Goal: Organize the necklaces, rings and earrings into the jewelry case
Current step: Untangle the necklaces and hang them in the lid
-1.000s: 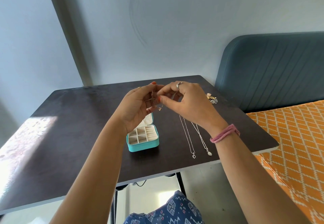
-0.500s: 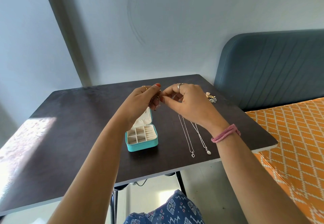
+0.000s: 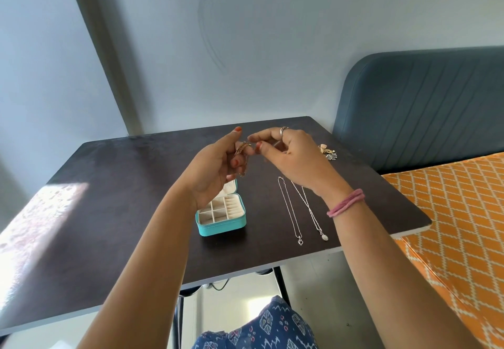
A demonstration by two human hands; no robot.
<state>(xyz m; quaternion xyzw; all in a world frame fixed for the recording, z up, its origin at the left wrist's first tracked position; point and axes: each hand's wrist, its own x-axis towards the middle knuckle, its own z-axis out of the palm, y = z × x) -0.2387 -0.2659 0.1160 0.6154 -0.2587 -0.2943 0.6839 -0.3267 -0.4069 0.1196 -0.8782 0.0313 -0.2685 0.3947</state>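
A small teal jewelry case (image 3: 221,223) lies open on the dark table (image 3: 114,212), with cream compartments showing and its lid partly hidden behind my left wrist. Above it, my left hand (image 3: 215,166) holds a thin gold chain necklace (image 3: 241,150) looped over its fingers. My right hand (image 3: 289,155) is raised beside it, fingertips pinching near the chain's end; a ring sits on one finger. Two silver pendant necklaces (image 3: 296,212) lie stretched out right of the case. A small pile of earrings and rings (image 3: 328,153) lies at the table's far right.
A blue padded headboard (image 3: 420,108) and an orange patterned mattress (image 3: 458,226) stand right of the table. A pale wall rises behind. Sunlight falls on the table's left part. My blue patterned clothing (image 3: 261,329) shows below the front edge.
Both hands have stayed raised over the case, working the gold chain. The hands parted slightly, and the chain now hangs from my left fingers.
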